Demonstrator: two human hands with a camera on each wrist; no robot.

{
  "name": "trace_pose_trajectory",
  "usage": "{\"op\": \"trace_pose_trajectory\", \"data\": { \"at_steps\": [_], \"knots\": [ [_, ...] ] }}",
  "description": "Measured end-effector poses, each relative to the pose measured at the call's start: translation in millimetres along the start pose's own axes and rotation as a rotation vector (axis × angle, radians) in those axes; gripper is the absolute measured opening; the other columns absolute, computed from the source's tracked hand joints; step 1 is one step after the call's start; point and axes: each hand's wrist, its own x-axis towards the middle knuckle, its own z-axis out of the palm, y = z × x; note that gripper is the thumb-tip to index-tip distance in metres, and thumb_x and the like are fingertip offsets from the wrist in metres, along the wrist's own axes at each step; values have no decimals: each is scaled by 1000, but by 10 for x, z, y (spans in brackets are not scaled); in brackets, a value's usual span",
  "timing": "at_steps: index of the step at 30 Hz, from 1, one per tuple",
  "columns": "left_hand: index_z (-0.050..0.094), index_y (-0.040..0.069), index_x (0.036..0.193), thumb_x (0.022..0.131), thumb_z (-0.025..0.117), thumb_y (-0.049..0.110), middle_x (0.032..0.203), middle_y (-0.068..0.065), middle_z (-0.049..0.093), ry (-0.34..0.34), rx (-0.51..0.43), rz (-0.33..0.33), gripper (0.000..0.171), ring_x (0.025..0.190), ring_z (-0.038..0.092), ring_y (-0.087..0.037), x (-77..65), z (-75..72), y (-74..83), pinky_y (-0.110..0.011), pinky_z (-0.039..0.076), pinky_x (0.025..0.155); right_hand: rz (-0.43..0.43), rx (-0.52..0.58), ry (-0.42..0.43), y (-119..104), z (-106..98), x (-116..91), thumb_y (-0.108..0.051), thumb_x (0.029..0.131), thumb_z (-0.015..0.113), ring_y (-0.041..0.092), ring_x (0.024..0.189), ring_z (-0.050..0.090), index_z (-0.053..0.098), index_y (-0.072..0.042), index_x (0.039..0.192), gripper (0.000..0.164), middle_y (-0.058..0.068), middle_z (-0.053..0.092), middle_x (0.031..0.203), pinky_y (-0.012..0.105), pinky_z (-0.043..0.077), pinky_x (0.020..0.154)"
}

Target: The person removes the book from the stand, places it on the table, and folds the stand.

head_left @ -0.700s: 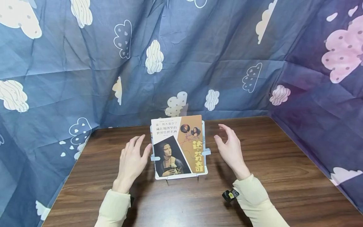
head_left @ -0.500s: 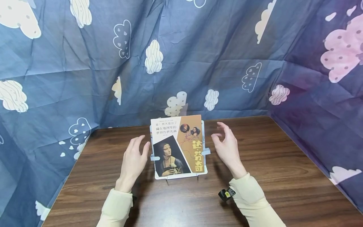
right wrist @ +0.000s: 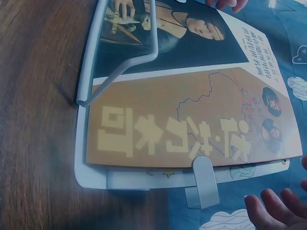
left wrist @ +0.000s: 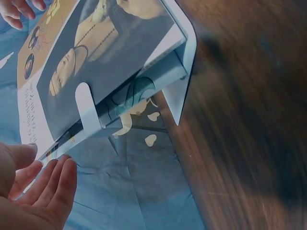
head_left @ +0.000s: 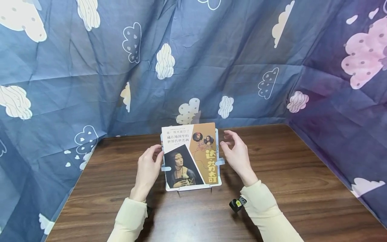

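Closing in from both sides on the art book (head_left: 189, 155) propped in its white book stand (head_left: 193, 187).
Both hands have drawn inward — left hand (head_left: 148, 169) fingertips now touch the book's left edge, fingers relaxed; right hand (head_left: 237, 157) hovers open just beside the right edge.

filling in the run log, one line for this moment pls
left hand: fingers at book left edge | right hand: open, near right edge, apart | book: propped on white stand | wooden table

The support surface is a dark wood-grain table (head_left: 287, 174). A white book stand (head_left: 193, 187) rests directly on it, between the left hand (head_left: 148, 168) and right hand (head_left: 237, 158). Blue cloud-print cloth (head_left: 211, 67) borders the table beyond and beside both hands.
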Motion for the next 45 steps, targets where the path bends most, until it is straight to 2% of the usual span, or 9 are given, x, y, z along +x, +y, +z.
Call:
{"op": "trace_pose_trajectory", "data": {
  "at_steps": [7,11,18,22,31,38,45],
  "knots": [
    [66,5,113,92,69,9,86,-7,71,-14,-16,-51,22,74,68,-19,18,17,-10,-37,54,64,2,-26,-41,-10,66,59,-9,91,64,22,82,63,64,-6,119,28,10,67,99,36,49,72],
    [67,5,112,92,70,11,84,-6,71,-56,-31,-102,21,73,67,-19,39,32,-15,-37,54,63,30,-40,-70,-8,69,91,-11,92,64,21,81,62,63,-6,119,27,9,66,98,34,48,69],
    [66,5,110,92,71,15,86,-7,71,-103,-55,-172,21,70,64,-19,95,62,0,-36,53,63,135,5,-141,3,140,93,-11,93,62,22,76,65,59,-6,125,32,12,63,100,33,56,60],
    [65,5,111,91,72,13,86,-7,70,-116,-80,-204,23,68,64,-17,102,74,8,-33,54,61,151,-30,-106,-33,186,82,-12,91,64,20,75,64,60,-7,123,32,10,64,99,31,54,60],
    [63,3,112,89,72,9,84,-8,70,-144,-114,-247,25,64,66,-16,96,66,26,-28,56,56,181,-81,-56,-63,269,41,-13,88,69,23,83,63,61,-7,119,33,10,65,98,36,47,72],
    [63,2,111,88,73,6,83,-10,71,-150,-133,-240,25,65,67,-17,91,73,38,-27,56,55,189,-90,-29,-46,299,15,-9,87,70,24,82,61,61,-6,116,31,10,65,95,35,46,72],
    [63,2,112,88,73,6,85,-12,71,-149,-143,-260,26,68,68,-20,93,63,39,-26,56,56,182,-100,-19,-48,314,18,-5,85,70,24,80,60,61,-5,114,30,11,64,94,35,45,71]
  ]
}}
